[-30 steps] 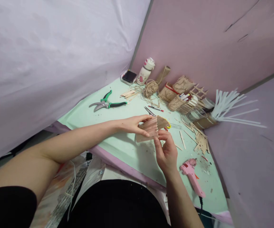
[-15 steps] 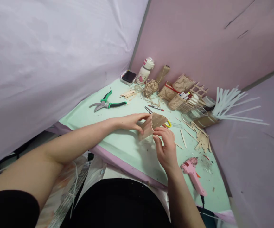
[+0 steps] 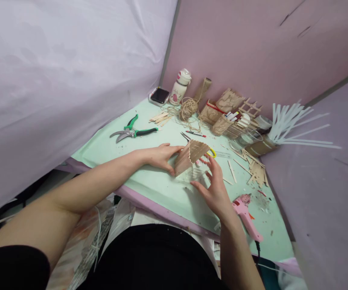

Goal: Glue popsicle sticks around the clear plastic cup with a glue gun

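Observation:
A piece of wavy-edged wooden craft sticks (image 3: 183, 161), two walls meeting at an angle, stands on the green table cover in front of me. My left hand (image 3: 163, 158) grips its left wall, thumb low near the base and fingers toward the back edge. On its other side my right hand (image 3: 214, 183) is open, thumb and fingers spread, with the fingertips close to the right wall; whether they touch it I cannot tell. Just behind the piece lie scissors with a yellow handle (image 3: 212, 152), partly hidden by it.
A pink glue gun (image 3: 248, 217) lies at right, near loose craft sticks (image 3: 256, 169). Green-handled pruning shears (image 3: 131, 132) lie at left. Along the back are a phone (image 3: 159, 96), a bottle (image 3: 180, 88), a twine ball (image 3: 188, 108), stick-built holders (image 3: 221, 125) and white glue sticks (image 3: 291, 125).
The piece has been lowered and turned so its right wall faces me more. My right hand has let go of its edge and spread, moving slightly right.

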Action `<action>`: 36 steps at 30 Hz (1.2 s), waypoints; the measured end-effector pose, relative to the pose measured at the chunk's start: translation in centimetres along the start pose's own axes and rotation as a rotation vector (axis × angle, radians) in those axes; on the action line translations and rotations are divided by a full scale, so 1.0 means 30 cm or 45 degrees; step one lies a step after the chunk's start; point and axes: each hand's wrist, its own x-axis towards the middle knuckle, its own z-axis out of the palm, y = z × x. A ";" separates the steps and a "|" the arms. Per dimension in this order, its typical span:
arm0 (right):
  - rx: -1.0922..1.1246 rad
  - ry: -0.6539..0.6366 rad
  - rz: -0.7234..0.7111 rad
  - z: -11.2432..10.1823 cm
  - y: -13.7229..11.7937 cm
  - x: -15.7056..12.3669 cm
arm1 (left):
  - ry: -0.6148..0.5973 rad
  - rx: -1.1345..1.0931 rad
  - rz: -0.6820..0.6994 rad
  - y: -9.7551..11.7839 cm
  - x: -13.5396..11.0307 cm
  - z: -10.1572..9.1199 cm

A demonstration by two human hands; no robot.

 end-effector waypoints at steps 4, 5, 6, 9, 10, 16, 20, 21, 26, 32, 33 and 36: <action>0.275 -0.013 0.119 0.043 -0.006 0.000 | 0.005 0.020 0.014 0.002 0.010 0.005; 0.301 0.013 0.139 0.053 -0.010 0.001 | 0.002 0.026 0.001 0.003 0.012 0.004; 0.312 0.037 0.155 0.063 -0.014 0.002 | -0.004 0.029 -0.009 0.004 0.014 0.004; 0.314 0.083 0.179 0.083 -0.021 0.003 | -0.012 0.024 -0.025 0.002 0.019 0.003; 0.310 0.092 0.186 0.087 -0.022 0.002 | -0.013 0.020 -0.028 0.000 0.020 0.004; 0.252 0.093 0.197 0.099 -0.011 -0.004 | 0.011 0.001 -0.041 -0.013 0.024 0.016; 0.277 0.092 0.178 0.097 -0.008 -0.003 | 0.036 0.010 -0.041 -0.016 0.022 0.021; 0.285 0.093 0.173 0.092 -0.009 0.000 | 0.043 0.007 -0.044 -0.017 0.022 0.021; 0.429 0.070 0.126 0.027 0.007 0.044 | 0.219 -0.143 0.047 -0.015 0.028 0.015; 0.698 -0.133 0.036 -0.090 0.080 0.120 | 0.356 -0.348 0.208 -0.003 0.027 0.013; 0.715 -0.157 0.033 -0.104 0.086 0.127 | 0.362 -0.354 0.214 -0.001 0.025 0.012; 0.715 -0.185 0.024 -0.127 0.089 0.137 | 0.387 -0.382 0.226 0.003 0.019 0.008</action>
